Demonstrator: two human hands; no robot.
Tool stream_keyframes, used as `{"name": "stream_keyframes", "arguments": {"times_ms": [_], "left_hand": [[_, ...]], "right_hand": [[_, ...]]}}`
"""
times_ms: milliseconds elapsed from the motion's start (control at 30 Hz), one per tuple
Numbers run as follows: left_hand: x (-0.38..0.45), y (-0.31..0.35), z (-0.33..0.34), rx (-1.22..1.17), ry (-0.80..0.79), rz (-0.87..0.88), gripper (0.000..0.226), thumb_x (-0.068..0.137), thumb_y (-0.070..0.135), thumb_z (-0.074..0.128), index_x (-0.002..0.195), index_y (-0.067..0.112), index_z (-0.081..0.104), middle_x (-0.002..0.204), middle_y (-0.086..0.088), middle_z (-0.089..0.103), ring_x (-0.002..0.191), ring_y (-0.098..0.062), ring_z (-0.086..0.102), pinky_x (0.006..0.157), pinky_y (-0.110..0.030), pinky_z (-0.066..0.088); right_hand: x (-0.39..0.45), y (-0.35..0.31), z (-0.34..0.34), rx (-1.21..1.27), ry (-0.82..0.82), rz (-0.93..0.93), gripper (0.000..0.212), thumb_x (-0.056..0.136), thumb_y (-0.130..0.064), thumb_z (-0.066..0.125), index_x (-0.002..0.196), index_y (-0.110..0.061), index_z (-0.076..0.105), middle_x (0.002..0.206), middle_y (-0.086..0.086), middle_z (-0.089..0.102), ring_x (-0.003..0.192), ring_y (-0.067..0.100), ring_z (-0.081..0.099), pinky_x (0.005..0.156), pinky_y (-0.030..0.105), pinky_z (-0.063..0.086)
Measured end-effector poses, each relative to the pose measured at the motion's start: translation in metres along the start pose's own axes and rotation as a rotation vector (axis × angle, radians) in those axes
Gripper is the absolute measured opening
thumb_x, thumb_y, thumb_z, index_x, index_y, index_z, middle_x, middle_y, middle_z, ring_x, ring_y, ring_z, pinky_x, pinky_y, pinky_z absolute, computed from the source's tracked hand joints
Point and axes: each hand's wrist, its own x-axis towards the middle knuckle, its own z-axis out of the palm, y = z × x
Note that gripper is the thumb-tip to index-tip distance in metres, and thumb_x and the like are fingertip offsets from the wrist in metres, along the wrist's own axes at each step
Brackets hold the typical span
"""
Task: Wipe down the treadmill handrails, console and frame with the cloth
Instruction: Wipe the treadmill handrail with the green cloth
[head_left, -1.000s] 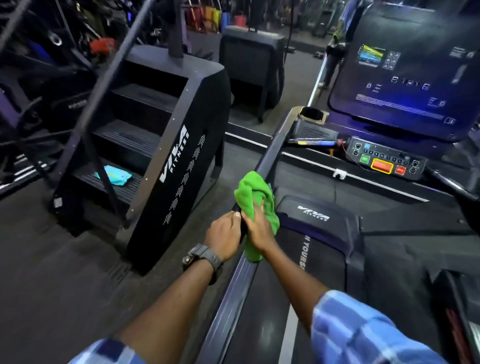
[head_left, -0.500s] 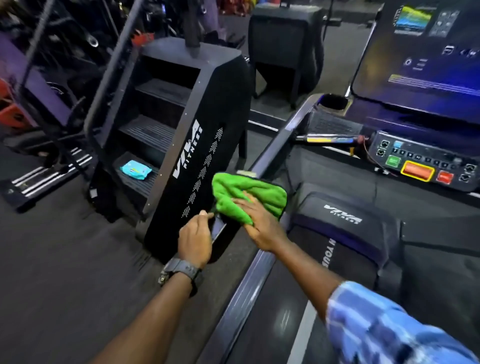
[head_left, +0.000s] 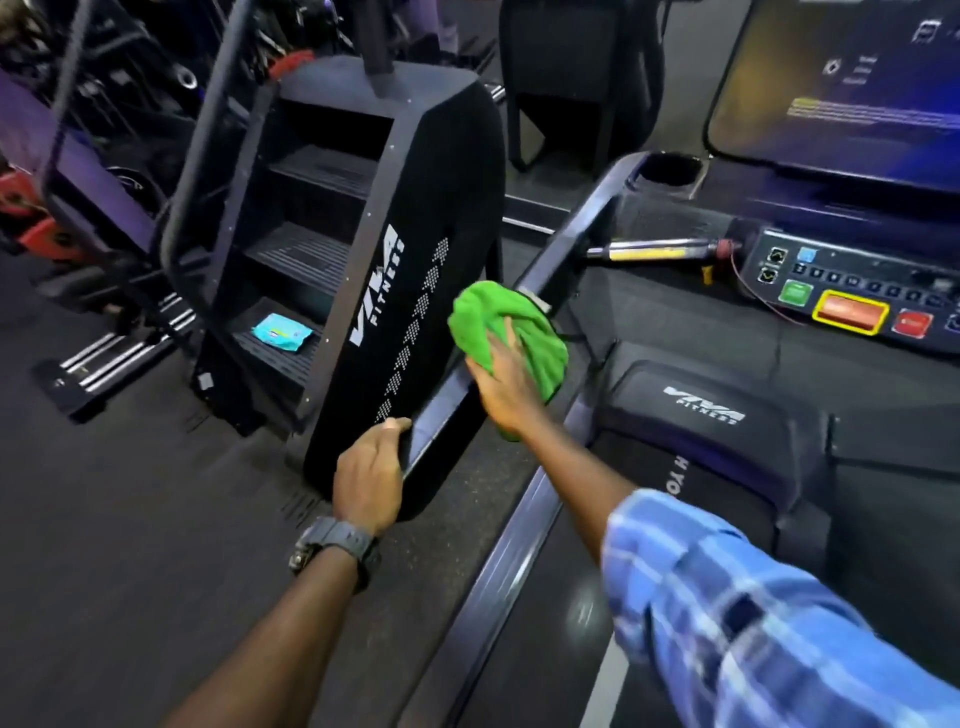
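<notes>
A green cloth (head_left: 493, 322) lies bunched over the treadmill's left handrail (head_left: 563, 249), partway up its slope. My right hand (head_left: 506, 387) presses on the cloth from above with fingers spread over it. Lower down, my left hand (head_left: 371, 470), with a watch on its wrist, grips the end of the same handrail. The console's button panel (head_left: 852, 293) and its lit screen (head_left: 841, 88) are at the upper right. The motor cover (head_left: 701, 410) and the left side frame rail (head_left: 498, 566) lie below my right arm.
A black stair climber (head_left: 415, 249) stands close to the left of the handrail, with a blue packet (head_left: 283, 332) on its lowest step. Red weights (head_left: 31, 208) and racks fill the far left. Another dark machine (head_left: 582, 78) stands behind. A cup holder (head_left: 667, 169) sits at the handrail's top.
My right hand has slid the cloth up the handrail toward the console. My left hand has stayed gripping the rail's lower end. The view has moved closer.
</notes>
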Motion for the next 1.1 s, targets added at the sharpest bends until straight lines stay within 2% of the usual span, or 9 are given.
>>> {"name": "stream_keyframes", "arguments": {"times_ms": [100, 200, 267, 367, 467, 567, 733, 900, 1100], "left_hand": [[0.002, 0.003, 0.003, 0.020, -0.009, -0.030, 0.045, 0.098, 0.028, 0.027, 0.114, 0.012, 0.066, 0.127, -0.011, 0.061, 0.121, -0.025, 0.052, 0.086, -0.016, 0.028], [0.005, 0.010, 0.003, 0.051, -0.022, -0.035, 0.044, 0.101, 0.026, 0.027, 0.116, 0.010, 0.065, 0.129, -0.017, 0.059, 0.122, -0.031, 0.050, 0.086, -0.023, 0.028], [0.005, 0.011, 0.004, 0.026, -0.035, -0.050, 0.041, 0.102, 0.024, 0.028, 0.120, 0.015, 0.064, 0.133, -0.011, 0.057, 0.127, -0.026, 0.047, 0.092, -0.022, 0.029], [0.003, 0.015, 0.006, 0.014, -0.028, -0.067, 0.043, 0.102, 0.029, 0.026, 0.121, 0.020, 0.064, 0.135, -0.007, 0.056, 0.128, -0.024, 0.045, 0.097, -0.026, 0.029], [0.003, 0.017, 0.007, 0.031, -0.022, -0.094, 0.044, 0.102, 0.029, 0.024, 0.120, 0.021, 0.064, 0.137, -0.008, 0.054, 0.129, -0.025, 0.044, 0.102, -0.029, 0.028], [0.003, 0.020, 0.008, 0.028, 0.002, -0.092, 0.044, 0.102, 0.029, 0.025, 0.119, 0.021, 0.065, 0.138, -0.009, 0.053, 0.130, -0.025, 0.043, 0.103, -0.030, 0.028], [0.005, 0.019, 0.006, 0.029, -0.009, -0.091, 0.045, 0.102, 0.031, 0.025, 0.117, 0.023, 0.066, 0.140, -0.009, 0.051, 0.131, -0.025, 0.043, 0.105, -0.032, 0.029], [0.008, 0.011, 0.010, 0.012, 0.013, -0.079, 0.046, 0.101, 0.034, 0.025, 0.114, 0.024, 0.069, 0.132, -0.005, 0.059, 0.126, -0.021, 0.048, 0.098, -0.027, 0.031], [0.018, 0.021, 0.015, -0.046, -0.029, -0.052, 0.045, 0.100, 0.036, 0.025, 0.116, 0.026, 0.066, 0.138, -0.004, 0.053, 0.129, -0.017, 0.045, 0.102, -0.028, 0.031]], "right_hand": [[-0.028, -0.012, 0.026, -0.137, -0.042, -0.251, 0.053, 0.086, -0.013, 0.056, 0.136, 0.001, 0.050, 0.143, 0.018, 0.050, 0.144, 0.037, 0.028, 0.120, 0.058, 0.010], [-0.089, 0.012, 0.023, 0.043, -0.098, -0.364, 0.057, 0.086, -0.010, 0.048, 0.142, -0.005, 0.044, 0.149, 0.000, 0.041, 0.147, 0.020, 0.021, 0.123, 0.034, 0.008], [-0.078, 0.016, 0.017, 0.219, 0.013, -0.197, 0.050, 0.094, -0.014, 0.046, 0.143, -0.007, 0.043, 0.150, -0.003, 0.033, 0.143, 0.005, 0.018, 0.121, 0.024, 0.012], [-0.023, -0.010, 0.019, 0.360, 0.154, 0.137, 0.058, 0.094, -0.029, 0.044, 0.148, -0.009, 0.037, 0.158, 0.003, 0.027, 0.149, 0.019, 0.003, 0.122, 0.028, 0.004], [-0.029, -0.014, 0.035, 0.316, 0.148, 0.040, 0.062, 0.095, -0.027, 0.045, 0.151, -0.007, 0.028, 0.160, 0.006, 0.023, 0.149, 0.023, -0.005, 0.121, 0.031, 0.000], [-0.096, 0.010, 0.064, 0.408, 0.121, -0.007, 0.059, 0.095, -0.029, 0.045, 0.150, -0.010, 0.032, 0.157, 0.001, 0.027, 0.148, 0.013, 0.012, 0.121, 0.023, 0.009], [-0.040, -0.003, 0.054, 0.867, 0.403, 0.552, 0.035, 0.100, -0.032, 0.045, 0.132, -0.018, 0.052, 0.130, -0.001, 0.055, 0.130, 0.023, 0.048, 0.108, 0.030, 0.035], [-0.024, 0.001, 0.062, 0.631, 0.354, 0.279, 0.062, 0.094, -0.036, 0.040, 0.152, -0.016, 0.026, 0.162, 0.001, 0.021, 0.150, 0.012, 0.007, 0.122, 0.026, 0.003], [-0.046, 0.015, 0.061, 0.702, 0.355, 0.454, 0.058, 0.090, -0.045, 0.040, 0.141, -0.017, 0.046, 0.147, 0.003, 0.047, 0.138, 0.021, 0.040, 0.117, 0.038, 0.029]]}}
